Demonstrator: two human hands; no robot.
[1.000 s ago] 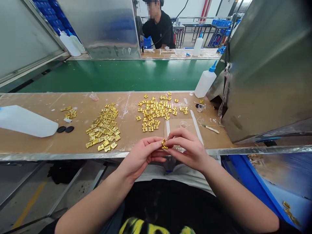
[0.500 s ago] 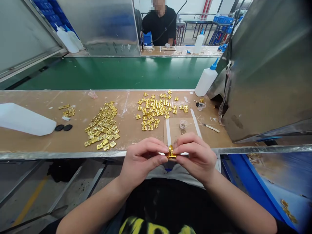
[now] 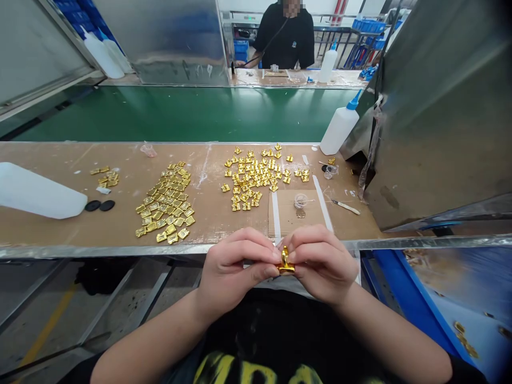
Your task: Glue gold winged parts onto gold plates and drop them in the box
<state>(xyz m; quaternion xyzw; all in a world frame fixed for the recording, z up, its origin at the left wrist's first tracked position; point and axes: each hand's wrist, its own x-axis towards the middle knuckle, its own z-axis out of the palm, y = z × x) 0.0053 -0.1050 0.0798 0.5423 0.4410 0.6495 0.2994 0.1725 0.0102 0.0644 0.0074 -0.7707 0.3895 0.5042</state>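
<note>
Between my two hands, just in front of the table's near edge, is a small shiny gold metal piece [image 3: 285,262] with a flat base and a raised upright part. My left hand [image 3: 240,261] pinches it from the left with thumb and fingers. From the right, my right hand [image 3: 324,261] grips the same piece. Beyond my hands lies a loose cluster of similar gold pieces [image 3: 256,176] with raised parts. Left of that, flat gold plates [image 3: 166,202] are laid out in slanting rows.
A small clear cup [image 3: 300,201] with a stick stands on a cardboard square. Right of it lies a craft knife [image 3: 346,207]. White squeeze bottles [image 3: 340,128] stand or lie around. Behind runs a green conveyor belt [image 3: 208,112]; a person [image 3: 286,37] sits across it. A blue bin [image 3: 424,304] is lower right.
Both hands have come slightly closer to my body with the gold piece still between them. The view has tilted a little, and the person opposite has shifted right.
</note>
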